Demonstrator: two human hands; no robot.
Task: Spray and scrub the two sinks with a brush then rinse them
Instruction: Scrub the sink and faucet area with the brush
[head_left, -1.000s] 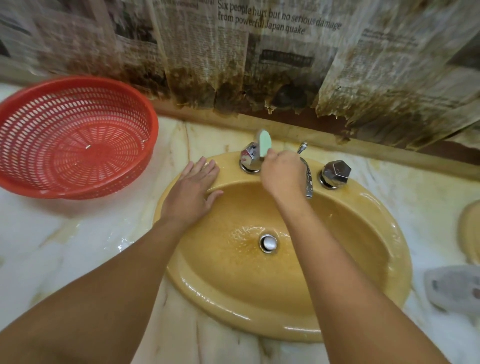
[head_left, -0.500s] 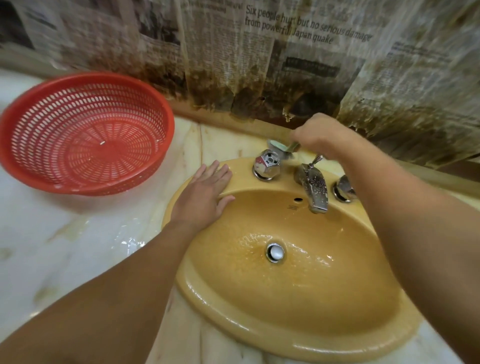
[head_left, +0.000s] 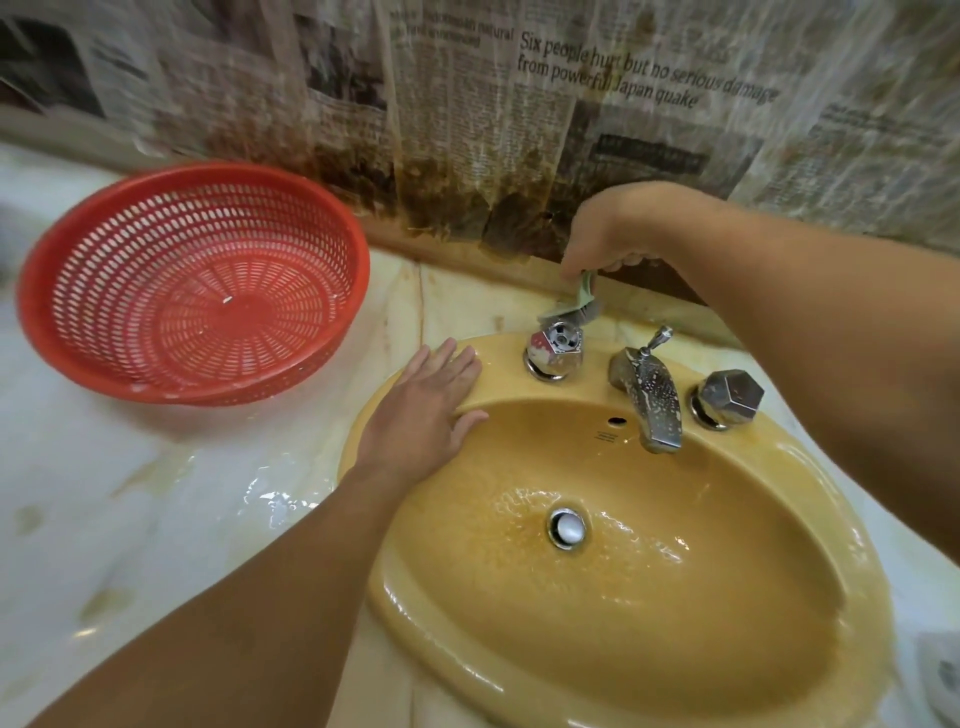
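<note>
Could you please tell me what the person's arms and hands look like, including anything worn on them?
Both forearms are bare as far as the view shows, with no sleeves visible. The left hand and right hand wear no gloves, rings, watch or bracelet.

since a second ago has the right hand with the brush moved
Yes. The right hand has gone from in front of the faucet to behind the left tap knob, nearer the wall, brush pointing down.
</note>
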